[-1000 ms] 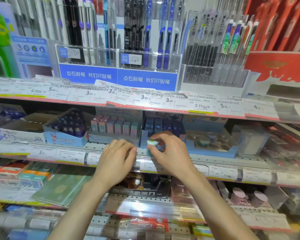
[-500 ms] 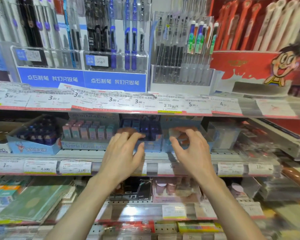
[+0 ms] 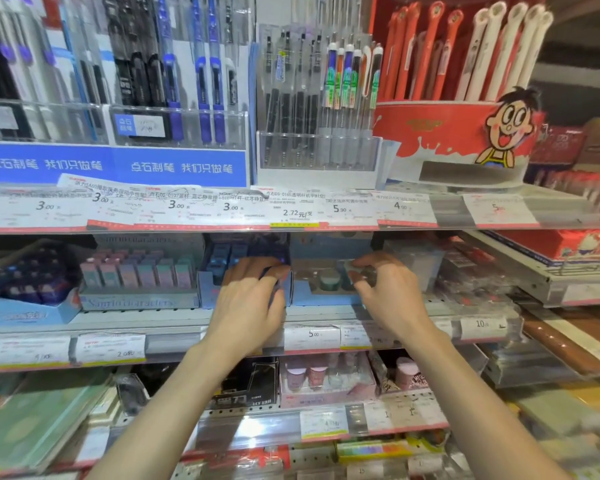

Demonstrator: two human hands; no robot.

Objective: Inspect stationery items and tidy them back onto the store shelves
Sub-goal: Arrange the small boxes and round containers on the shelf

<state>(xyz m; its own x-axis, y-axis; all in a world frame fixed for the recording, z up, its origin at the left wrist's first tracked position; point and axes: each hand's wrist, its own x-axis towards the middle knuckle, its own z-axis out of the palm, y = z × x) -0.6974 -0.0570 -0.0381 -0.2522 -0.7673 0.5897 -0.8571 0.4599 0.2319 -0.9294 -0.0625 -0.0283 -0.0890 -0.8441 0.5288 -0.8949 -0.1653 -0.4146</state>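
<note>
On the middle shelf, my left hand (image 3: 253, 303) reaches into a dark blue display box (image 3: 222, 261) of small blue items and grips its front right corner, thumb along the side. My right hand (image 3: 388, 296) pinches a small pale teal item (image 3: 351, 268) between thumb and fingertips. It holds the item just over the light blue display tray (image 3: 321, 300), which has round slots and a teal roll (image 3: 326, 282) standing in one. My fingers hide part of the held item.
A pastel eraser box (image 3: 136, 299) and a purple-item box (image 3: 28, 313) sit to the left. A clear plastic box (image 3: 416, 268) stands to the right. Pen racks (image 3: 319, 98) fill the shelf above, behind a price-tag rail (image 3: 291, 213). Notebooks and small jars lie on the shelves below.
The view has shifted right and closer. My left hand moved forward onto the dark blue box. My right hand carried the teal item right, over the light blue tray.
</note>
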